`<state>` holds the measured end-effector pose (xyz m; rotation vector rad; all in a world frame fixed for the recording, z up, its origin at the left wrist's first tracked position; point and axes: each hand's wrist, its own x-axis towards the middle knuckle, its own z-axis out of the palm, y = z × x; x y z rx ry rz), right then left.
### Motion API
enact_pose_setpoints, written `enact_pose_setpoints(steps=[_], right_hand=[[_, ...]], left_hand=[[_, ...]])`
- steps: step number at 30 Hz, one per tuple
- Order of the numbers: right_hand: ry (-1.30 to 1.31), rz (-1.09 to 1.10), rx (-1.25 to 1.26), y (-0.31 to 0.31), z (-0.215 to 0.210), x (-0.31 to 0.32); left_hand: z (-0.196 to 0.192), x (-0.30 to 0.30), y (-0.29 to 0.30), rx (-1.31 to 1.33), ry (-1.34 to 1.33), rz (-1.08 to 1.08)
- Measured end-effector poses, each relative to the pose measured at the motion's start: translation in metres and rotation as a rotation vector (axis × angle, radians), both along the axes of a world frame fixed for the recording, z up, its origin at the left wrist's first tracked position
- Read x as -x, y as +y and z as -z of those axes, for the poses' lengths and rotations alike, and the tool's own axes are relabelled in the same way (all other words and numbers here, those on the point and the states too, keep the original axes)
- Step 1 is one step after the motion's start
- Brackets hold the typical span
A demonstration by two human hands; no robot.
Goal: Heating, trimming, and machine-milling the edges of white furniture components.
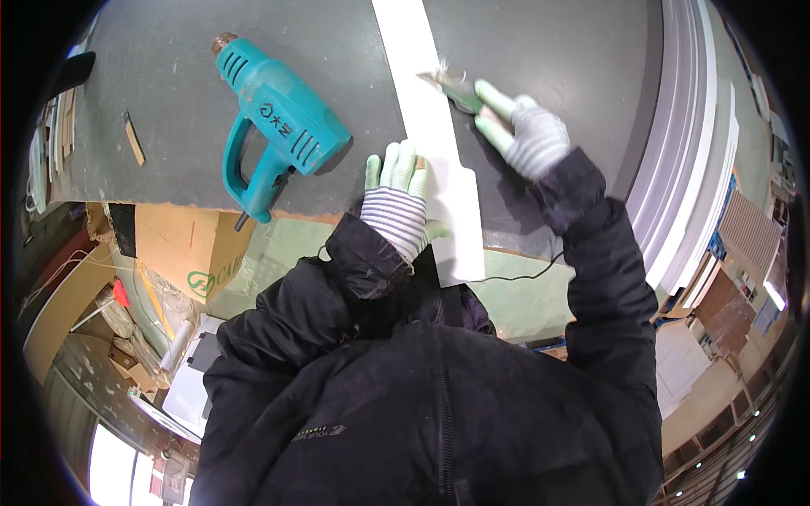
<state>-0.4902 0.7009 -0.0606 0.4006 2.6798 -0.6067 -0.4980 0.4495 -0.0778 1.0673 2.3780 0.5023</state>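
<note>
cardboard box [181, 249] | under table edge, left | brown, green printed mark

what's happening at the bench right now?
A person in a black padded jacket and striped work gloves is working on a long white strip laid across a dark work surface. The left hand presses flat on the strip near its close end. The right hand holds a knife-like tool with its tip at the strip's right edge, farther up. A teal heat gun lies on the surface to the left, apart from both hands.
</note>
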Motion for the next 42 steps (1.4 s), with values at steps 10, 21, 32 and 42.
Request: enact_pose_setpoints(steps=[10, 21, 32, 42], right_hand=[[0.293, 0.354, 0.388, 0.003, 0.024, -0.062], [-0.109, 0.913, 1.045, -0.097, -0.059, -0.27], [-0.3, 0.211, 0.6, -0.127, -0.063, -0.21], [-0.51, -0.062, 0.256, -0.138, -0.077, -0.193]], left_hand=[[-0.008, -0.002, 0.009, 0.006, 0.122, 0.015], [0.002, -0.097, -0.017, -0.145, 0.185, 0.122], [0.055, -0.195, -0.075, -0.458, -0.935, -0.684], [0.063, -0.187, -0.069, -0.56, -0.956, -0.542]])
